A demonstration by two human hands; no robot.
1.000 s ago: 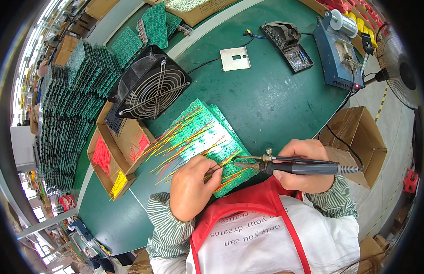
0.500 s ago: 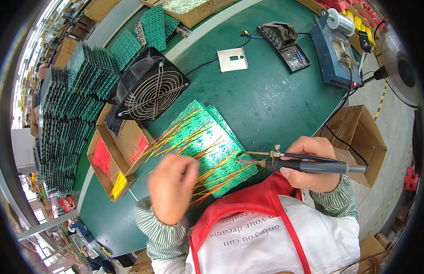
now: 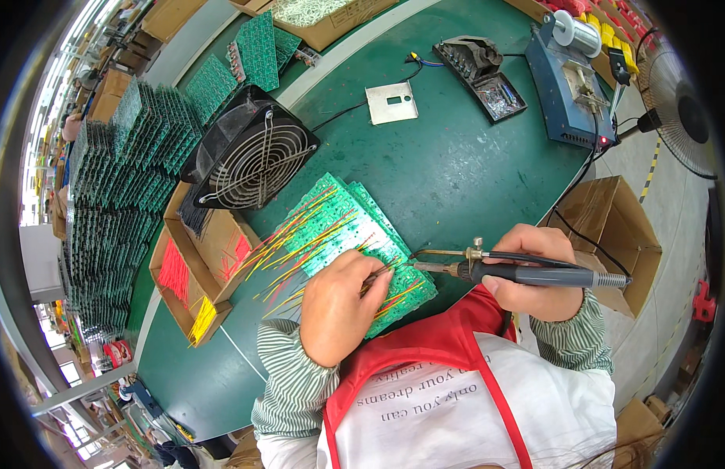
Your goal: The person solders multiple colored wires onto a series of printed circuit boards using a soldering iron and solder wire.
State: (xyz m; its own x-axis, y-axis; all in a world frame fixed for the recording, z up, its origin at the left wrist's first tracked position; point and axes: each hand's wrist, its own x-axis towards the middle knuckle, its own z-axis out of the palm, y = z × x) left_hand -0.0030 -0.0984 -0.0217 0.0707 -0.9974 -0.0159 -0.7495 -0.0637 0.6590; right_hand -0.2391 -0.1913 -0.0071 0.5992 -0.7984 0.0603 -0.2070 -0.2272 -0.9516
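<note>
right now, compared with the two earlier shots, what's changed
Half a second ago the left hand was farther left; now it has moved right, back among the wires on the circuit board. Whether it grips one is unclear. The right hand still holds the soldering iron near the board; the fan stayed put.

Left hand (image 3: 341,307): back upward, thumb and index finger pinched. Right hand (image 3: 533,272): firm grip, thumb nearest body, fingers curled.

The person's right hand (image 3: 534,302) grips a soldering iron (image 3: 530,274) beside a green circuit board (image 3: 356,230); the left hand (image 3: 339,305) bends over its red and yellow wires (image 3: 262,248).
</note>
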